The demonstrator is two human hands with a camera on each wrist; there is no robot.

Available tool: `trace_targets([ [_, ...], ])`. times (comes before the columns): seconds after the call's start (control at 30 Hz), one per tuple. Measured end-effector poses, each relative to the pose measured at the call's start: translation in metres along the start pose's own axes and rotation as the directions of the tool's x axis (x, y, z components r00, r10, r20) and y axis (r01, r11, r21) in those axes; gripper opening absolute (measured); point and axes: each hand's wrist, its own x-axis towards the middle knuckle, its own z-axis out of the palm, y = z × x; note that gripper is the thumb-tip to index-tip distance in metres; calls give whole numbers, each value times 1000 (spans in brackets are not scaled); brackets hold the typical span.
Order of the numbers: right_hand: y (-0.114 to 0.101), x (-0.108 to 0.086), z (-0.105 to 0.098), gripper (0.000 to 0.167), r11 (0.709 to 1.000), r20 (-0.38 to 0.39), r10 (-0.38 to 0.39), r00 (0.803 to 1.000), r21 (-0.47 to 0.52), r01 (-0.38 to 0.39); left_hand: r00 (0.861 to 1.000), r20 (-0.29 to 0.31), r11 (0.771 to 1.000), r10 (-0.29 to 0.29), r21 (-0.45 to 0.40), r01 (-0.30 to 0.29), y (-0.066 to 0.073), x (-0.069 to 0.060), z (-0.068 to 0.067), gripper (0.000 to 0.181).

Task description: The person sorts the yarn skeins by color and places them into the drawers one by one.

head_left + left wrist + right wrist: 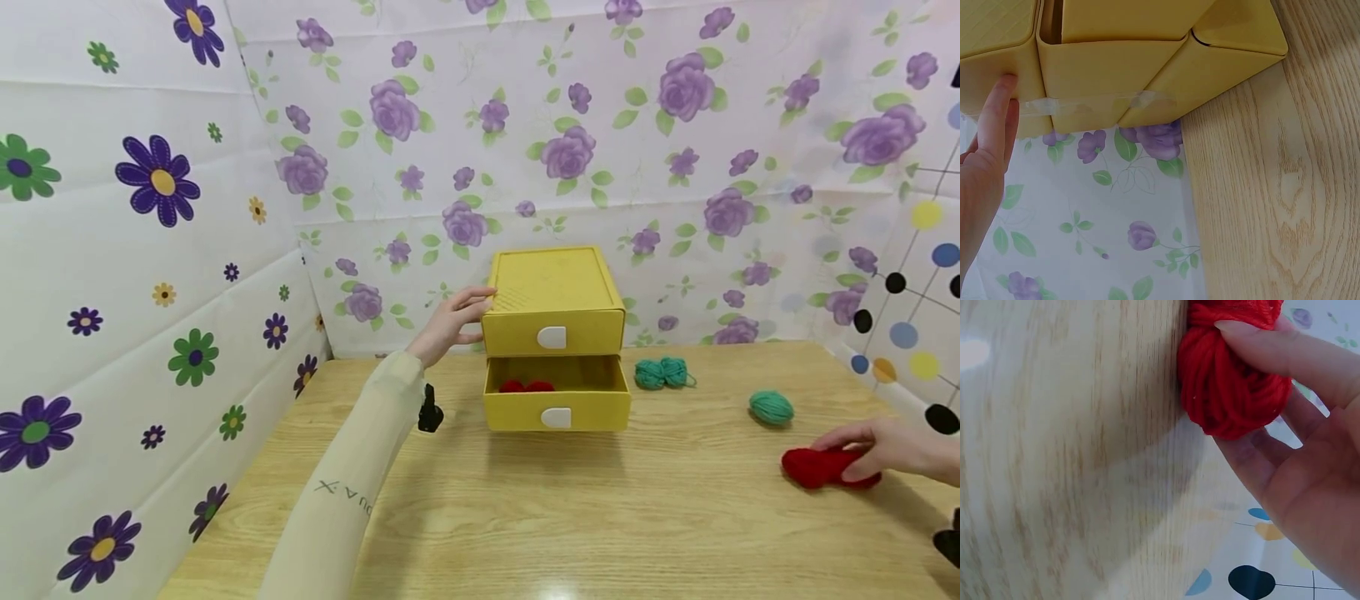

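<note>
A yellow two-drawer box (pixel 555 279) stands at the back of the table, its lower drawer (pixel 517 412) pulled out with red yarn (pixel 527 387) inside. My left hand (pixel 452 323) touches the box's upper left side, fingers extended; in the left wrist view the hand (pixel 988 150) has a fingertip against the yellow side. At the right, my right hand (pixel 892 450) holds a red yarn bundle (pixel 813 467) at the tabletop. The right wrist view shows that hand (pixel 1316 456) with thumb and fingers around the red yarn (pixel 1229 387).
Two-lobed green yarn (pixel 662 373) lies just right of the box, and a green yarn ball (pixel 771 407) lies behind the right hand. Flowered cloth (pixel 420 167) hangs at the back and left; dotted cloth (pixel 911 333) hangs at the right of the wooden table (pixel 562 517).
</note>
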Motion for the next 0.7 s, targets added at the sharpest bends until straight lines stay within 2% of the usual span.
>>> trace_targets([
  [0.1, -3, 1, 0, 43, 999, -12, 21, 1000, -27, -21, 1000, -2, 1000, 1, 0, -1, 0, -1, 0, 37],
  [0.23, -3, 1, 1, 36, 1000, -13, -21, 1000, -5, 21, 1000, 2, 1000, 9, 1, -9, 0, -1, 0, 37],
  [0.37, -8, 2, 2, 32, 999, -61, -39, 997, 11, 40, 1000, 3, 1000, 14, 6, -14, 1, -1, 1, 37],
  [0.5, -24, 5, 3, 39, 998, -124, 5, 992, 58, 2, 1000, 3, 1000, 13, 5, -13, 0, 0, 0, 38],
  [0.63, -45, 11, 2, 46, 993, -140, 67, 988, 110, -52, 1000, 5, 1000, 8, 1, -8, 0, 0, 0, 38],
  [0.7, -55, 14, 2, 45, 991, -133, 59, 989, 127, -42, 1000, 5, 1000, 6, 0, -6, 1, -1, 0, 38],
])
